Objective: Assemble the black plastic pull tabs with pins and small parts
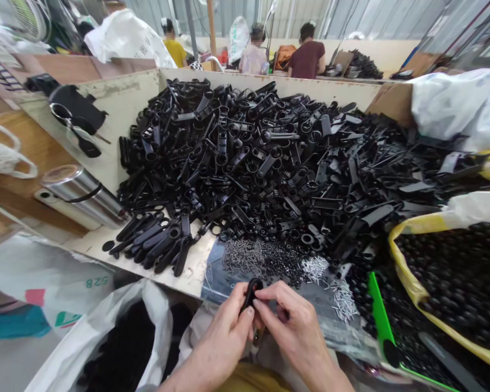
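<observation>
Low at the bench's near edge, the left hand (pixel 227 318) holds a black part (pixel 250 293), thumb on one side and fingers curled behind it, closed firmly round it. The part stands tilted, its rounded end uppermost, between the two hands. The right hand (pixel 296 318) is just beside it, index finger and thumb bent close together at its right side, the other fingers curled under; whether they grip the part itself or something tiny, I cannot tell.

Beyond the hands, a dark sheet (pixel 216 286) bears heaps of small things: grey bits (pixel 239 257), black bits (pixel 283 261), and two clusters of silver pins (pixel 345 299). Behind these a big pile (pixel 237 147) of black pieces fills the bench (pixel 194 272), with flatter strips (pixel 375 158) at its right. Similar long parts (pixel 155 239) lie side by side at the left, near a steel flask (pixel 84 193) that leans.

At the lower left, a white sack (pixel 157 310) holds dark stuff. To the right, a green tray (pixel 376 305) stands near a yellow-rimmed sack (pixel 408 283) of black beads (pixel 465 272). Across the room, three people (pixel 306 54) sit facing away.
</observation>
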Demonstrator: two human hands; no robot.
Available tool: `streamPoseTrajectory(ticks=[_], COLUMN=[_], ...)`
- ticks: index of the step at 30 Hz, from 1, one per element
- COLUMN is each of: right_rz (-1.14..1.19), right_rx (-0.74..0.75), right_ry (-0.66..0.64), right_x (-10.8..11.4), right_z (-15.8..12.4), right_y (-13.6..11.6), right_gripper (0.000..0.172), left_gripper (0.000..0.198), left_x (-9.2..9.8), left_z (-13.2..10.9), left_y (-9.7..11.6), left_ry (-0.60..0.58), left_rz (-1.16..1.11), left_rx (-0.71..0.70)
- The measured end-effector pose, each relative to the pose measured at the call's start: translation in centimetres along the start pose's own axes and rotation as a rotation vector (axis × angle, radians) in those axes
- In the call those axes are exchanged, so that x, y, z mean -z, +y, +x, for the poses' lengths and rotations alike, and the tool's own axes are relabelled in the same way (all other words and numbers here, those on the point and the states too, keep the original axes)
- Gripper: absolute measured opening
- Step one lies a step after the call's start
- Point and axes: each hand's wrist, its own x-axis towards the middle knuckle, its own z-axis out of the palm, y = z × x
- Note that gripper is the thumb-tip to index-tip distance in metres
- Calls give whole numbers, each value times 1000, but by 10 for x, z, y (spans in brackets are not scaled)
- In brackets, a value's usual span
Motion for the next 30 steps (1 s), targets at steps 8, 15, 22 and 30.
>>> streamPoseTrajectory(ticks=[8,15,22,30], right_rz=[-99,-367,-218,-420], right_rx=[88,176,-6,100], right_ry=[-17,-188,-257,-257], right_x=[-4,0,20,11], right_z=[-6,-17,-12,-7], right_y=[-3,-2,-5,-6], right_gripper=[21,37,26,40], left_gripper=[38,30,39,39], left_x=[1,10,12,12], left_z=[-2,11,13,15], left_y=[7,0,-14,-18], left_ry=[18,80,95,104], left_rz=[253,234,203,157], left_rx=[-95,-212,-232,-229])
